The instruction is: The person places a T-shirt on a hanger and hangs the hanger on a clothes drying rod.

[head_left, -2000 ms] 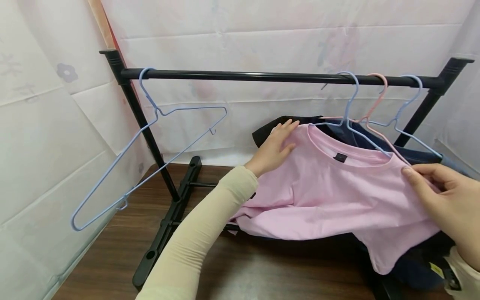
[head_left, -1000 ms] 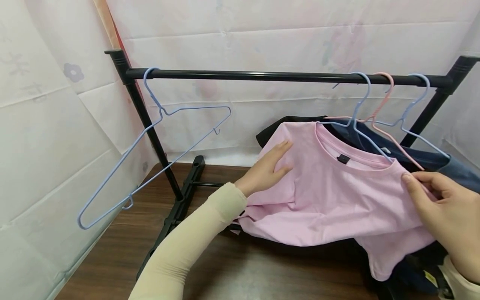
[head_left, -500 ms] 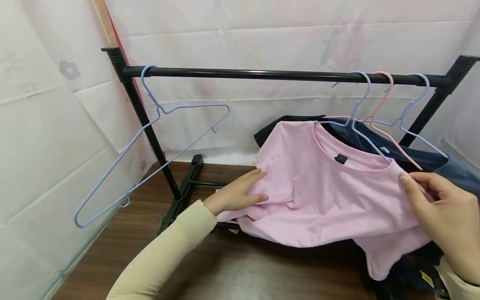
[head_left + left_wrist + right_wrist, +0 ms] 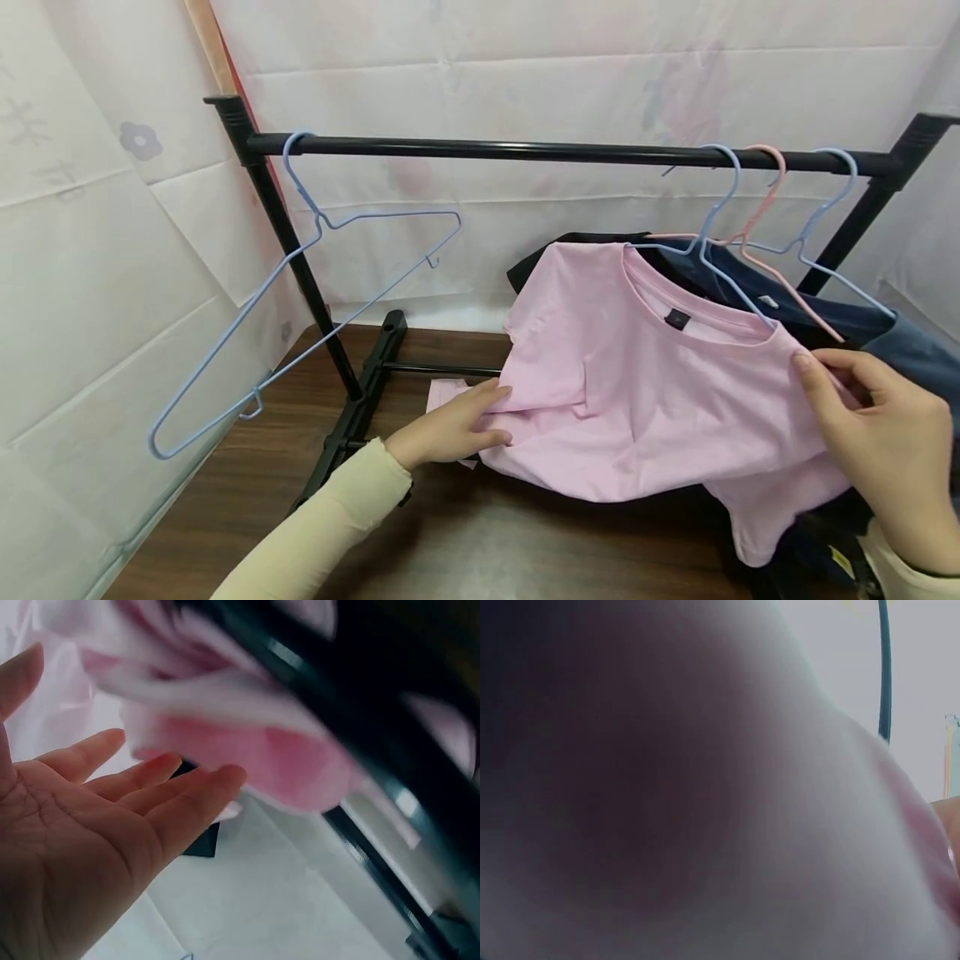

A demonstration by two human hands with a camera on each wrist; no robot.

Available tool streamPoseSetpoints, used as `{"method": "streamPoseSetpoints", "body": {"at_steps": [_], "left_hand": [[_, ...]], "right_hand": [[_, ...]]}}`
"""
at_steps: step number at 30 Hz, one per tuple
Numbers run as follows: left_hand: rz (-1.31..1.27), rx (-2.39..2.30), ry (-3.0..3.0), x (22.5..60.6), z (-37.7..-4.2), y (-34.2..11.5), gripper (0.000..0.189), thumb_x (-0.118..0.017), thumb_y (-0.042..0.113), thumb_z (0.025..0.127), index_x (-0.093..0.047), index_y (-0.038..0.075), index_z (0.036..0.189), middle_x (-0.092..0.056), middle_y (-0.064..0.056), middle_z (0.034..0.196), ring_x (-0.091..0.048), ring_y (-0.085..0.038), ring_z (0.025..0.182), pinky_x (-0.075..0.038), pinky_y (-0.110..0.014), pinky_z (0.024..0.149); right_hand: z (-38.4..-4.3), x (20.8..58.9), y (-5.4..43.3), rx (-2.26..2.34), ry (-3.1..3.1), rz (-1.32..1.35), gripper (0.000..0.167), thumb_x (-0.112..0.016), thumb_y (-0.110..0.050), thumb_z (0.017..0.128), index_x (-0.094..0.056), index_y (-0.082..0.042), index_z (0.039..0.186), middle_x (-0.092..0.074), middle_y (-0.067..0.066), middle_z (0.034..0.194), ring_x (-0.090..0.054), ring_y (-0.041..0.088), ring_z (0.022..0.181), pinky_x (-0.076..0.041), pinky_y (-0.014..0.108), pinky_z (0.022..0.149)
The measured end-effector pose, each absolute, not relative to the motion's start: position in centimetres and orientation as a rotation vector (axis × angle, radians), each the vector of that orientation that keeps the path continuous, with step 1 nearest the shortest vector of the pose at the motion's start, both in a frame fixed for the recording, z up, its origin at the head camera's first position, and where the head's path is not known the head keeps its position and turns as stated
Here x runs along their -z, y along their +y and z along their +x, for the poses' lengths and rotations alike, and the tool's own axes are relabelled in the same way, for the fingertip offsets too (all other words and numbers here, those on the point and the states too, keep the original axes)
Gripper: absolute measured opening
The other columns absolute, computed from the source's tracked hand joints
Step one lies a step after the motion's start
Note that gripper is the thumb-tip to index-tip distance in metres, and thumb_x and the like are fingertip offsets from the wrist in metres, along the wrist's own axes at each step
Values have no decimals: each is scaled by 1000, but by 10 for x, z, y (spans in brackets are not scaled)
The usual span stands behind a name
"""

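A pink T-shirt [image 4: 637,358] hangs on a blue wire hanger [image 4: 717,217] toward the right of the rack. My right hand [image 4: 888,433] pinches its right shoulder between thumb and fingers. Pale, blurred cloth [image 4: 727,795] fills most of the right wrist view and hides the fingertips. Beside the shirt's lower left side is my left hand [image 4: 453,423], fingers extended; whether it touches the cloth is unclear. In the left wrist view, the left palm [image 4: 82,847] faces the camera with straight fingers near pink folds [image 4: 225,742].
A black rack's bar [image 4: 487,150] spans the view. A bare blue hanger [image 4: 307,242] hangs at its left end. Behind the shirt are a pink hanger [image 4: 765,200], another blue hanger [image 4: 821,221], a black garment [image 4: 528,262] and a dark blue one [image 4: 892,333]. Below lies a brown wooden table [image 4: 480,550].
My left hand has moved from the shirt's left shoulder down and left along its side to the lower edge. The right hand keeps its pinch on the right shoulder, and the shirt has shifted slightly.
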State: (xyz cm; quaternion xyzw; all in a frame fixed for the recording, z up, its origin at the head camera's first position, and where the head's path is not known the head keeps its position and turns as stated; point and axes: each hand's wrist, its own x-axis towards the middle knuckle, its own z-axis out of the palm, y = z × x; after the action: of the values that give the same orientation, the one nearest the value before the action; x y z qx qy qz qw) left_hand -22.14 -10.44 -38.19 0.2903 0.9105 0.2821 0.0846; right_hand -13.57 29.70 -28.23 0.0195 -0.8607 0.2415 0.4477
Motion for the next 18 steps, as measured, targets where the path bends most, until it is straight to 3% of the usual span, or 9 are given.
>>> {"method": "streamPoseSetpoints", "body": {"at_steps": [2, 3, 5, 8, 10, 13, 18], "left_hand": [[869, -845, 2700, 387, -220, -102, 72, -62, 44, 94, -34, 13, 153, -23, -15, 162, -27, -29, 149, -26, -48, 120], [869, -851, 2692, 388, -220, -100, 72, -62, 44, 95, -34, 13, 153, -23, -14, 162, -27, -29, 149, -26, -48, 120], [880, -853, 2688, 391, -219, -96, 70, -61, 42, 96, -33, 13, 153, -23, -15, 162, -26, -30, 149, -27, -48, 119], [905, -841, 2688, 395, -220, -88, 68, -60, 38, 97, -33, 11, 153, -24, -15, 162, -23, -29, 150, -25, -46, 120], [936, -823, 2699, 397, -221, -84, 67, -60, 36, 97, -34, 9, 152, -25, -17, 161, -24, -29, 150, -25, -46, 120], [970, -801, 2714, 399, -222, -77, 65, -60, 33, 97, -36, 8, 152, -26, -18, 160, -25, -30, 149, -26, -46, 120], [977, -786, 2725, 402, -224, -69, 64, -60, 33, 97, -36, 8, 151, -27, -18, 160, -26, -31, 149, -26, -46, 120]], "right_hand": [[-135, 284, 295, -571, -2121, 49, 26, -72, -17, 88, -71, 7, 98, -69, 23, 81, -28, -29, 69, -26, -4, 65], [-134, 284, 293, -555, -2116, 50, 28, -71, -18, 89, -71, 7, 98, -68, 29, 87, -27, -30, 73, -25, -4, 68], [-133, 285, 290, -526, -2091, 55, 29, -68, -20, 90, -70, 7, 101, -68, 30, 92, -44, -19, 75, -22, -4, 74], [-130, 288, 283, -492, -2040, 84, 34, -63, -24, 92, -70, 6, 108, -66, 31, 101, -61, 19, 86, -29, 4, 92], [-126, 289, 276, -488, -2006, 112, 40, -60, -28, 92, -68, 6, 111, -64, 32, 107, -54, 46, 95, -32, 16, 102], [-121, 287, 264, -498, -1967, 176, 52, -56, -40, 93, -68, 6, 114, -62, 33, 113, -50, 51, 103, -33, 32, 109], [-123, 279, 235, -575, -1842, 364, 55, -56, -47, 93, -71, 4, 108, -65, 28, 108, -52, 49, 101, -32, 23, 108]]}}
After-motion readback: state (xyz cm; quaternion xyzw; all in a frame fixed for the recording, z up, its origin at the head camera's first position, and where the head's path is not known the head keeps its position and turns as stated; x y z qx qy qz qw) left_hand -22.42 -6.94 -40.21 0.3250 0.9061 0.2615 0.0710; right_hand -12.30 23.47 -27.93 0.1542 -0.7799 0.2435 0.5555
